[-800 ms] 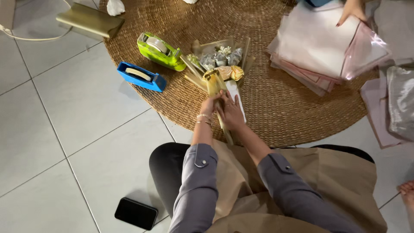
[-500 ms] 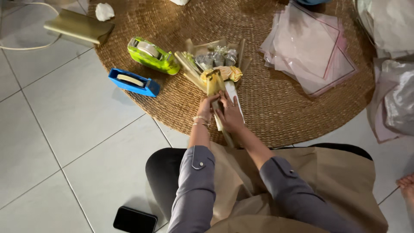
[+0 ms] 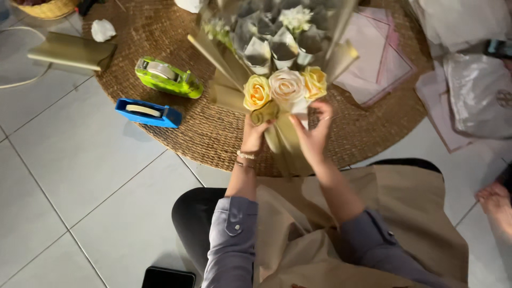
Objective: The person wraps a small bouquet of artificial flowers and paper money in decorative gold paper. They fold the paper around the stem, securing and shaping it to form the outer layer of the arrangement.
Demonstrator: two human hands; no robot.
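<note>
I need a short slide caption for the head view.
Both hands, left hand and right hand, hold a bouquet above a woven mat.

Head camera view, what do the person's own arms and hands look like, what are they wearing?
Both forearms are bare below grey-blue shirt sleeves pushed up near the elbows; the left sleeve cuff shows a button. The left hand has thin pale bracelets at the wrist. The right hand wears no glove.

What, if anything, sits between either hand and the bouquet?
Nothing visible. The left hand and right hand both already grip the gold-wrapped bouquet of yellow and cream paper roses at its stem, fingers directly on the wrapping.
</note>
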